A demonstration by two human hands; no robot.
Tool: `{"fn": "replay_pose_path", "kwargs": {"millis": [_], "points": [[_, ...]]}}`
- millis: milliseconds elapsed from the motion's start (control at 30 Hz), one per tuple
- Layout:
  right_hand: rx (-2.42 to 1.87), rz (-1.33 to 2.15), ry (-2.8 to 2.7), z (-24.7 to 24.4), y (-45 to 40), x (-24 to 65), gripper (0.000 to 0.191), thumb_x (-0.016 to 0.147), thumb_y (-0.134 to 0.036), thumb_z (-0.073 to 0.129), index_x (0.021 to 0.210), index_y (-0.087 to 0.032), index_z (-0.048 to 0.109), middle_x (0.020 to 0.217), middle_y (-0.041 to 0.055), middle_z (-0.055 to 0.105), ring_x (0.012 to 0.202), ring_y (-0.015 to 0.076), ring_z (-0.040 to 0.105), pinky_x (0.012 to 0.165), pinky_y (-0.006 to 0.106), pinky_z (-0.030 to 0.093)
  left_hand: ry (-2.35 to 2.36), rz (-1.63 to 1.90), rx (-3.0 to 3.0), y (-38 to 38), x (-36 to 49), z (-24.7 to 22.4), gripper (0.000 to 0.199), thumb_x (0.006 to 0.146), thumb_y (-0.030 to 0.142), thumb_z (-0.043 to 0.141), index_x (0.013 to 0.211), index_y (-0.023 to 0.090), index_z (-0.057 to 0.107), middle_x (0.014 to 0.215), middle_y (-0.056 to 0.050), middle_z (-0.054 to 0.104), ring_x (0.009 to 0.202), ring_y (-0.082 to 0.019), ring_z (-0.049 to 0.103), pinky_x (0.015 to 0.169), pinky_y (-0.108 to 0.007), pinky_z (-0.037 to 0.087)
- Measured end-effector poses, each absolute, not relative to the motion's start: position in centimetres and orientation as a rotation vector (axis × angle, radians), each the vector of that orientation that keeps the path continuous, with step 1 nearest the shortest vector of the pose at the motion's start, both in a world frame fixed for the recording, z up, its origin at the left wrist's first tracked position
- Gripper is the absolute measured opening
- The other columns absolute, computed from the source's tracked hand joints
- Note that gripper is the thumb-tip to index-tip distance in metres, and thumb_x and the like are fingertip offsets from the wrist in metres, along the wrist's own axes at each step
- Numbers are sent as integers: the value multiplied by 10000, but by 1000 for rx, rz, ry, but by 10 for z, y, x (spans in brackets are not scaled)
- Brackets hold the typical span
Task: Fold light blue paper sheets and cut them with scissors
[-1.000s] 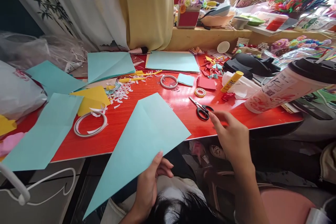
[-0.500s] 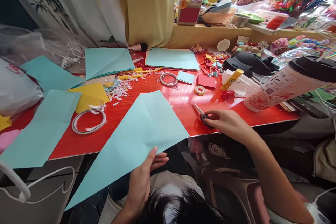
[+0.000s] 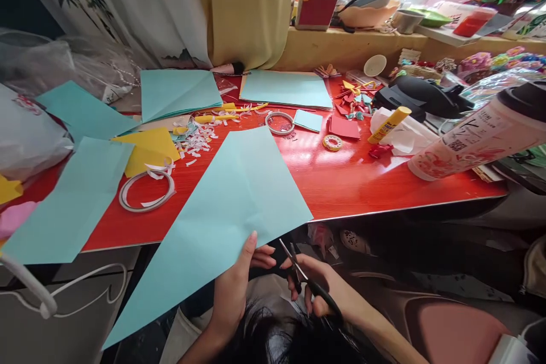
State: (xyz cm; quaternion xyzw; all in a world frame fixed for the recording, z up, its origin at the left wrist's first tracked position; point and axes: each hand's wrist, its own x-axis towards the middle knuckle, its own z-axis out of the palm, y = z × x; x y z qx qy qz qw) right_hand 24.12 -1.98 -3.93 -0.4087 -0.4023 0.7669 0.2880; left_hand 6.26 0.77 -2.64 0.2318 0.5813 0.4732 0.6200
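Low in the middle of the frame, I have the black-handled scissors [image 3: 302, 275] in the right hand [image 3: 330, 290], its fingers curled around the handles and the blades slightly parted, pointing up and to the left. That is the fresh change: the scissors have come off the worktop [image 3: 362, 187] and are drawn in close to the body. The left hand [image 3: 232, 290] keeps its pinch on the blue sheet [image 3: 230, 199], thumb on top near the lower edge, fingers partly hidden beneath.

The sheet fills the centre of the frame, a large kite-like shape with its long point hanging past the near edge of the worktop, toward the lower left. I cannot tell whether its upper part rests on the surface or is held just above it.

For me the change means both hands are occupied, and I judge that fetching the tool is done. The blade tips are just beside the sheet's lower right edge; from this angle I cannot tell whether they touch, and I see no cut there.

Left of centre lie a white tape roll [image 3: 143, 209], yellow paper [image 3: 150, 151] and paper scraps [image 3: 198, 142]; at right of centre, a glue stick [image 3: 390, 125] and red squares [image 3: 343, 127], well apart from the hands.
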Motion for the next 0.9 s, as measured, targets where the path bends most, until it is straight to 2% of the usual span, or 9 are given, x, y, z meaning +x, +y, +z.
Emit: {"fn": "replay_pose_path", "kwargs": {"millis": [233,500,900], "points": [[-1367,1836,-1270,-28,-16,228,629,498,-568,798,962,-150,718,691,11,592,646,156,506,597,266,393,1335,1075,577,6,63,-32,282,762,399,667,631,149,668,635,-19,686,552,-123,599,642,-259,501],[-1407,1732,-1320,-34,-23,227,639,513,-601,774,972,-158,730,714,30,604,648,174,526,580,274,406,1375,1037,631,0,63,-36,317,812,425,607,639,163,654,607,-5,659,586,-135,589,737,-278,455],[-1377,1676,-1263,-34,-15,218,590,560,-579,758,948,-135,739,680,27,584,635,161,496,594,279,416,1321,1034,729,-3,70,-37,331,834,417,583,606,190,659,526,14,626,579,-137,598,757,-271,454]]}}
